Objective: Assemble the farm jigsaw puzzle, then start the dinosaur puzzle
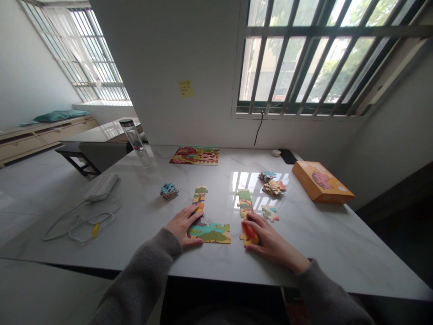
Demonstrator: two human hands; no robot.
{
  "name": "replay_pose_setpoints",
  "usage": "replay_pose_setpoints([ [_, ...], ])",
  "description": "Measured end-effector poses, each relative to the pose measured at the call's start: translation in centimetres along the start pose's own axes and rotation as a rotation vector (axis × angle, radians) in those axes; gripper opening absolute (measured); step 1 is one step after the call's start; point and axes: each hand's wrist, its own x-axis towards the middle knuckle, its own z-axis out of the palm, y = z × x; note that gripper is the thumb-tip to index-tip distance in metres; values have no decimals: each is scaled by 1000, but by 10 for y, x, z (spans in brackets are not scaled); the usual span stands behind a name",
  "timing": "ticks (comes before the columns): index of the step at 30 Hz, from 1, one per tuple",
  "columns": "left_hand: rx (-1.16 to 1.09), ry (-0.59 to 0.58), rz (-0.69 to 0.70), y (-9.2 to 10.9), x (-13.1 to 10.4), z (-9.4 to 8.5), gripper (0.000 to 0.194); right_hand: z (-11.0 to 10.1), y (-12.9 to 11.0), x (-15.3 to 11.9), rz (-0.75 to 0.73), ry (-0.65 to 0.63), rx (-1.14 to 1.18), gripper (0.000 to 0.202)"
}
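Observation:
My left hand (184,225) lies over the left corner of a joined L-shaped puzzle section (213,234), its fingers stretched on the pieces and its thumb along the bottom edge. The section shows green trees and turquoise. My right hand (267,237) spans the lower red-and-orange end of a separate upright puzzle strip (245,198), thumb at the bottom and fingertips higher up. A gap parts this strip from the L-shaped section. One loose puzzle piece (270,213) lies just right of the strip. Both palms hide parts of the pieces beneath.
Stacked puzzle pieces stand at left (168,191) and right (274,187). A farm picture sheet (195,155) lies farther back. An orange box (321,182) is at right, near a black phone-like object (288,156). At left are a glass bottle (132,135) and a white device (101,187) with cable.

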Motion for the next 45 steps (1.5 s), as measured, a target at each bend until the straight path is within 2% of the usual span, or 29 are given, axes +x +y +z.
replay_pose_setpoints([
  [6,-43,27,-30,4,-1,-5,85,0,0,3,11,18,8,63],
  [12,-130,137,-10,5,-2,-14,55,-3,-6,1,4,31,26,62],
  [18,-157,258,-39,5,-1,-13,35,-25,-9,1,-6,194,85,47],
  [21,-177,307,-39,6,-1,-14,31,-43,12,12,19,320,20,40],
  [26,-175,331,-41,7,0,-15,29,-83,81,42,76,546,-146,27],
  [28,-170,331,-36,7,0,-15,28,-96,107,51,134,570,-171,27],
  [31,-170,324,-34,6,0,-15,27,-107,131,59,185,520,-179,29],
  [36,-185,323,-17,4,0,-14,26,-105,144,66,191,379,-145,31],
  [45,-190,344,-10,4,0,-12,25,-97,140,66,167,416,-310,20],
])
